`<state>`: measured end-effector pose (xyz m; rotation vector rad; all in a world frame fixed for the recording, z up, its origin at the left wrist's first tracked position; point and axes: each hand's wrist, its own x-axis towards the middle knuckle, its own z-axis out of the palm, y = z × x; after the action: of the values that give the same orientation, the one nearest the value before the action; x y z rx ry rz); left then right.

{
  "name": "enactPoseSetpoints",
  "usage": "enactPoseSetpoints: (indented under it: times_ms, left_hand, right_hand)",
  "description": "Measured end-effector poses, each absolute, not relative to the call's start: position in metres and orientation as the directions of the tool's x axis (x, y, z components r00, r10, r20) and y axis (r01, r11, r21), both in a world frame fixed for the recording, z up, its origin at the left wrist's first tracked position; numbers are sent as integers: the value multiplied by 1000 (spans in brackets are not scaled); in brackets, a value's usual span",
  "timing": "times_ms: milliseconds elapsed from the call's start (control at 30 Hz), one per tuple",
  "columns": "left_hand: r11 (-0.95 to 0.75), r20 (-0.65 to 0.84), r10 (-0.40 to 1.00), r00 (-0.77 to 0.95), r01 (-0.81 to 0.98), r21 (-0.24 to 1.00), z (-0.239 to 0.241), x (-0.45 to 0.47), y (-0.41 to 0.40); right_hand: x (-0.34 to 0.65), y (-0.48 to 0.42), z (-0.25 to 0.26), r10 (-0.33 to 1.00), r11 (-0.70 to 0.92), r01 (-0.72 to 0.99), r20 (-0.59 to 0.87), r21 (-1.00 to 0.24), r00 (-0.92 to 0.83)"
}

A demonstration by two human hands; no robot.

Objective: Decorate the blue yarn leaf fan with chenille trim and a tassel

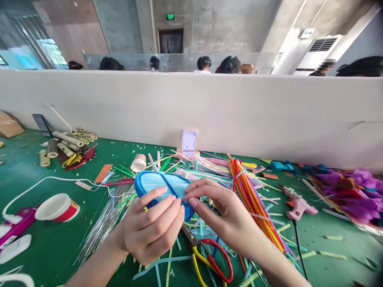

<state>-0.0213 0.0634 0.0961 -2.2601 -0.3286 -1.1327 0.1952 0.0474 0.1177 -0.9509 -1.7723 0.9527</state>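
A flat oval piece made of blue pipe cleaners (152, 185), light blue inside a darker blue rim, is held above the green table. My left hand (155, 227) is closed around its lower edge, fingers curled over the front. With thumb and fingertips, my right hand (215, 203) pinches the piece's right end, where a dark blue strand crosses it. What lies exactly between those fingertips is partly hidden. Below the hands rest scissors (220, 261) with red and yellow handles. Orange and purple pipe cleaners (254, 199) lie bundled beside my right hand.
A pink glue gun (299, 205) with a black cord lies at right, near a purple fluffy pile (356, 191). On the left are a paper cup (58, 207), a magenta power strip (20, 227) and bamboo tubes (68, 139). A phone (189, 142) leans against the white partition (191, 103).
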Motion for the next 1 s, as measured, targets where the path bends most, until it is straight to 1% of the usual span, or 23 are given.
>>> enactPoseSetpoints:
  times_ms: [100,233,367,467,600,667,833,1000]
  left_hand:
    - [-825,797,-30,603,435,-361,89,-17,64]
    - [-843,803,3,596,433,-319,82,-15,67]
    - [-855,833,27,552,445,-267,72,-16,69]
    - [-866,849,84,522,460,-197,67,-17,72]
    - [-873,886,147,439,478,-92,66,-14,77]
    - [-880,890,168,423,471,-58,67,-11,78]
    - [-879,883,241,403,476,22,73,-9,77]
    - [-895,867,240,437,445,24,75,-11,78]
  right_hand:
    - [199,51,116,879,385,210,289,-899,-379]
    - [199,52,114,891,361,211,269,-909,-365]
    - [196,50,112,882,411,186,338,-892,-327]
    - [195,49,108,865,452,175,381,-875,-326]
    - [195,54,101,825,519,125,458,-845,-333]
    - [193,58,98,793,575,115,518,-810,-322]
    - [188,63,92,667,736,118,684,-667,-294]
    - [186,64,85,623,780,149,730,-608,-280]
